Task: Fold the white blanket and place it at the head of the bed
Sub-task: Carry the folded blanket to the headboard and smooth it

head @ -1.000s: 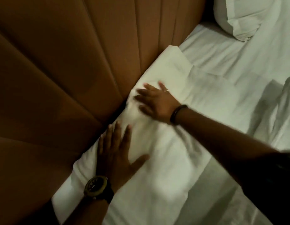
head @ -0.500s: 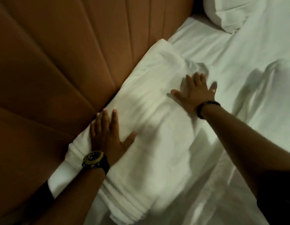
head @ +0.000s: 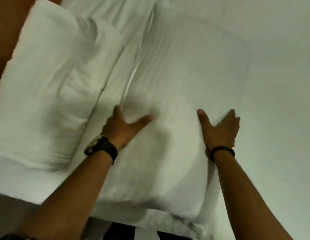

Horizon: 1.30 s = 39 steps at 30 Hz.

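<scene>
At lower centre of the frame, the left hand (head: pixel 122 128) lies palm-down on white bedding, fingers spread and flat, thumb pointing right — released, grasping nothing. A dark-strapped wristwatch (head: pixel 100 148) sits on its wrist. To its right, the right hand (head: pixel 220 129) likewise presses flat on the fabric with thumb splayed left; its fingertips are blurred and partly sunk in the cloth, yet no fold is pinched between them. A thin dark bracelet (head: pixel 221 151) circles that wrist. Both hands rest on a smooth, padded white layer (head: pixel 161 170) whose rounded lower edge shows near the bottom centre; whether this is a pillow or part of the bedclothes cannot be told. At left of the frame lies the folded white blanket (head: pixel 52 94), a thick creased bundle running from upper left to lower left, apart from both hands. Its upper-left side is beside the brown padded headboard (head: pixel 5 26) — that is, at the head of the bed. White sheet (head: pixel 237 49) fills the upper right.
</scene>
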{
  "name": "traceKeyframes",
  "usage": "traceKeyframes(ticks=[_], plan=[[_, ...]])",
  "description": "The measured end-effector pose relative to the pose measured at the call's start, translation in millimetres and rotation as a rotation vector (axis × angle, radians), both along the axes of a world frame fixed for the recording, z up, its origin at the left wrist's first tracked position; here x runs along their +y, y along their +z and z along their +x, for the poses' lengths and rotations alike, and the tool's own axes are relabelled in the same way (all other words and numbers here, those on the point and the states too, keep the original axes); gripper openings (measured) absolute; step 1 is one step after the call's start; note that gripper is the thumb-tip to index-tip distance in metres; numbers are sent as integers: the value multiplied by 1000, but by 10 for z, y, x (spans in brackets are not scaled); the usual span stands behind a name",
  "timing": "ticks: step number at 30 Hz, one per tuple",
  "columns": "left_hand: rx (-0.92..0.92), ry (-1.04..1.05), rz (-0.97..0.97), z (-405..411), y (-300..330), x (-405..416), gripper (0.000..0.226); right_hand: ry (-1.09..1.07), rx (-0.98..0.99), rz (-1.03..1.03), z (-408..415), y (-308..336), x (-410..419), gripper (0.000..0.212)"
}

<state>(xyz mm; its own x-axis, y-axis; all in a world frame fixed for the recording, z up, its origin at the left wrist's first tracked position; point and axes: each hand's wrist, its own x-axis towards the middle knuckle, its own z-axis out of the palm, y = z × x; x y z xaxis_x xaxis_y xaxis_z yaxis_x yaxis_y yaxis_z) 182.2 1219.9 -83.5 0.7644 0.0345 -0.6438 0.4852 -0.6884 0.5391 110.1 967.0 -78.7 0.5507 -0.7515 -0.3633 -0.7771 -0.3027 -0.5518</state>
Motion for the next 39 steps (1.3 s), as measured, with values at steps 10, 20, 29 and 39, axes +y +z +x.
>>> traceKeyframes(ticks=[10, 20, 29, 39], plan=[[-165, 151, -146, -81, 72, -181, 73, -374, -292, 522, -278, -41, -243, 80], [-539, 291, -133, 368, 1211, 920, 57, -342, -713, 431, 280, 1083, 859, 46], [-669, 227, 280, 893, 1500, 2950, 58, -152, -742, 654, 1150, 943, 2723, 55], [-527, 146, 421, 876, 139, 3031, 77, -101, -304, 602, 1306, -256, 3285, 77]])
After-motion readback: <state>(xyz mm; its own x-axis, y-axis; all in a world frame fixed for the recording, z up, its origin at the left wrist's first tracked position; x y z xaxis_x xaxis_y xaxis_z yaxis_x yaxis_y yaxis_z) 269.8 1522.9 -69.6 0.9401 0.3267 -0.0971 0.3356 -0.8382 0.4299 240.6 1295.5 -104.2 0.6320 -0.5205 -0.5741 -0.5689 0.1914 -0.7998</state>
